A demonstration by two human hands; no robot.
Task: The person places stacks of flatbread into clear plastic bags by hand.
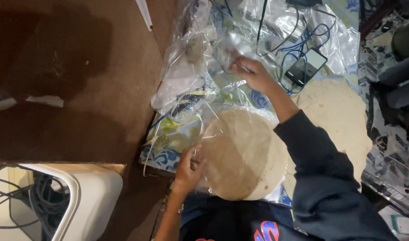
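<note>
Flatbread (242, 154), a round pale stack, is lying nearest the person, just in front of the dark top, on a table with a blue and yellow patterned cloth (166, 154). The left hand (189, 167) is resting at the stack's left edge, fingers curled and pinching the clear plastic wrap (200, 80) that is lying over the bread. A second pale round (338, 111) is lying just to the right, partly hidden under the dark sleeve (320, 160). Farther out, the right hand (253, 73) is reaching across the table, fingers closed on a crumpled fold of the same plastic and lifting it. Beyond that hand, a dark phone (306, 66) is lying under the plastic among blue and black cables (293, 38). Brown floor (79, 89) is showing to the left.
</note>
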